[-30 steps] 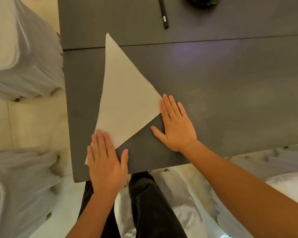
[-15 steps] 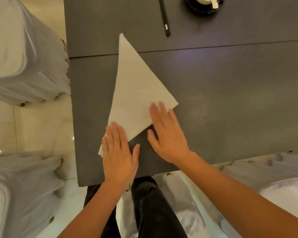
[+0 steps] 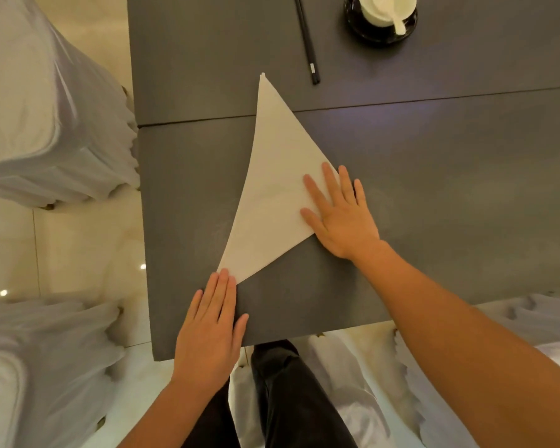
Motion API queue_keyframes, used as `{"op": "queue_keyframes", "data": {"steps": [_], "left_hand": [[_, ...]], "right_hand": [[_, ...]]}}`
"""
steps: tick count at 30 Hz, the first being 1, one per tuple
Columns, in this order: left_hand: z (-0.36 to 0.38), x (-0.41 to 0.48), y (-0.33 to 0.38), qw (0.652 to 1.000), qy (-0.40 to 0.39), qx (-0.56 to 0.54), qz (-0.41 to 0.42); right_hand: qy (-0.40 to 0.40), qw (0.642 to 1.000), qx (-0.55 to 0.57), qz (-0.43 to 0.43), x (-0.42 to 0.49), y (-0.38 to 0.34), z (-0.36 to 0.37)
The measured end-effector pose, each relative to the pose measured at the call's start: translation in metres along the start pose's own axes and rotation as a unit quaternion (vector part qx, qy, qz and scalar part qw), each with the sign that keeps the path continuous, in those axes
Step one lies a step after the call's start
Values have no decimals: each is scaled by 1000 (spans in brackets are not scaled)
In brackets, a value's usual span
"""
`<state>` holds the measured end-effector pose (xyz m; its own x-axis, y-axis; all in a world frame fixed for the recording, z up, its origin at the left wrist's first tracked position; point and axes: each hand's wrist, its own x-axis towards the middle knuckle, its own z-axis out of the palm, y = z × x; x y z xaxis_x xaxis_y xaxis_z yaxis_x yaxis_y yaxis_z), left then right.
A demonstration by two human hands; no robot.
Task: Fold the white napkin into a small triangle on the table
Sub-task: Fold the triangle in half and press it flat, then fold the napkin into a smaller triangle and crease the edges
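Napkin first, as the head camera shows it: white, folded into one large triangle, lying flat on the dark grey table towards its left side. Its long narrow tip points away from the person and crosses a seam that runs across the tabletop. Its other two corners lie nearer the person, one at each hand.

The left hand lies flat on the table near the front edge, fingers straight and close together, thumb out to the side. Its fingertips touch the napkin's near left corner; nothing is gripped.

The right hand lies palm down on the napkin's right corner, fingers straight and slightly spread. The outer fingers reach past the cloth's edge onto bare table. It presses rather than pinches.

At the far edge lie black chopsticks, just beyond the napkin's tip and not touching it. To their right stands a dark saucer with a white cup and a white spoon.

White-covered chairs stand left of the table on a pale tiled floor. Dark trousers show below the table's front edge.
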<state>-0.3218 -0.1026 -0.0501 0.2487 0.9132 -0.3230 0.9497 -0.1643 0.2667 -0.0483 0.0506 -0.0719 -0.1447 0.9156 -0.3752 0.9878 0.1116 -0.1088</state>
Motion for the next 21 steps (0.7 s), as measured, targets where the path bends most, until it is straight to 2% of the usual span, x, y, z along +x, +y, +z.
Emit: {"op": "queue_keyframes", "data": {"steps": [3,5,7,10,13,18,21], "left_hand": [[-14,14,-13,997,48,-52,5],[-22,25,-20,994,60,-86,-9],[-28,33,-26,994,33,-100,-6],[-35,40,-35,995,18,-96,36],[-40,47,-44,991,19,-93,95],[-60,65,-50,980,18,-101,168],[-77,77,-47,964,21,-151,218]], "right_hand": [[-39,999,5,-4,4,-5,-12],[-36,999,20,17,-1,-14,-20],[18,997,70,20,-22,-34,-21],[119,973,192,-40,-70,-86,-11],[124,967,212,-64,-97,-131,10],[124,974,188,12,-101,-168,18],[156,959,226,68,-96,-174,9]]}}
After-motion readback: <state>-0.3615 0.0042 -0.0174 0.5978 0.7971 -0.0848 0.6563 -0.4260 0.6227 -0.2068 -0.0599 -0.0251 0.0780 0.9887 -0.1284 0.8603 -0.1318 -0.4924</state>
